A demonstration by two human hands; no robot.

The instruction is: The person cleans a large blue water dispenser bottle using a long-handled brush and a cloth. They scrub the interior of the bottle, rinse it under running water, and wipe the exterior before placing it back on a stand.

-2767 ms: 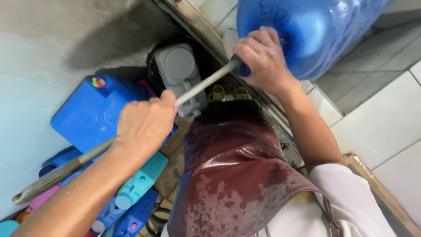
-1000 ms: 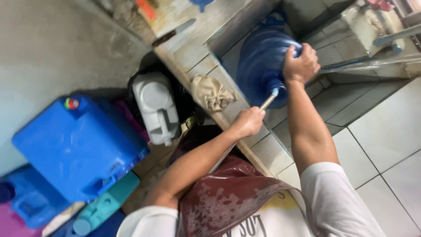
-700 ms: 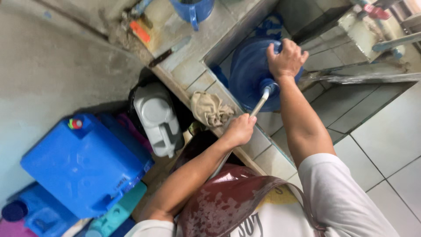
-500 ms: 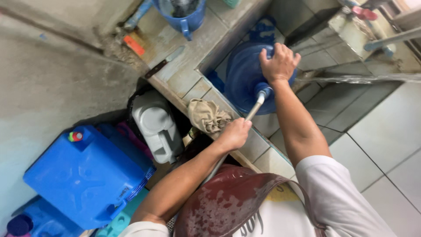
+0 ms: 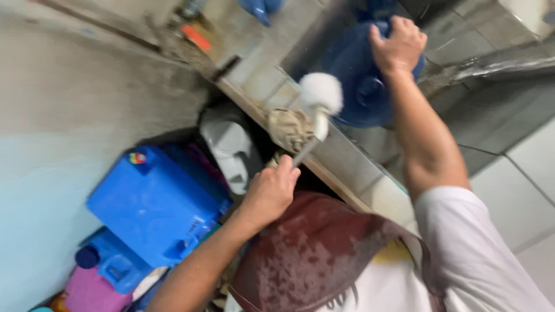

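Observation:
My left hand (image 5: pixel 267 195) grips the thin handle of a long brush, whose white fluffy head (image 5: pixel 321 92) is out in the open air above the tiled ledge (image 5: pixel 341 156). My right hand (image 5: pixel 398 44) holds the large blue water bottle (image 5: pixel 358 86) lying in the tiled sink basin, fingers wrapped over its upper side. The brush head hovers just left of the bottle's mouth. I wear a wet dark red apron (image 5: pixel 312 260) over a white shirt.
A blue square jerrycan (image 5: pixel 153 205) with a coloured cap stands on the floor at left, beside a smaller blue can (image 5: pixel 110 263) and a grey-white canister (image 5: pixel 228 147). A crumpled rag (image 5: pixel 288 128) lies on the ledge. A blue bucket (image 5: pixel 260 7) sits at the top.
The brush has been pulled out of the blue bottle; its white head is now free above the ledge. My right hand stays on the bottle. The view has shifted and blurred.

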